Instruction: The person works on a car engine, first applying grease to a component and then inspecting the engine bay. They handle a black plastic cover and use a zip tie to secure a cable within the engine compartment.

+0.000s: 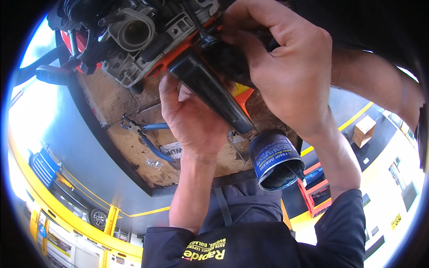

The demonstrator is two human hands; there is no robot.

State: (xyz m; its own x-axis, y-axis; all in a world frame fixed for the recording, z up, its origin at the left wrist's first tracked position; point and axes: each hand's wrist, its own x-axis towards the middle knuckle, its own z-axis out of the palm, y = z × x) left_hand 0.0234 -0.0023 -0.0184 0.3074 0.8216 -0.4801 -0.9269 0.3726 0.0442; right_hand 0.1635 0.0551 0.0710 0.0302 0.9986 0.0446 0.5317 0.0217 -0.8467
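Note:
A small engine-driven machine (134,40) with an orange and black housing and a grey metal port lies on a worn wooden bench top (134,152). My left hand (190,118) reaches up from below and curls around the machine's long black handle (210,89). My right hand (286,67) comes over from the right. Its fingers are closed on a black part at the top of the housing (214,38); what is under the fingers is hidden. An open blue grease tin (275,161) stands just below my right wrist.
Blue-handled pliers (147,134) and a small clear bag (154,164) lie on the bench left of my left hand. A bare arm (380,78) crosses the upper right; whose it is I cannot tell. A cardboard box (364,130) and red frame (315,190) are at right.

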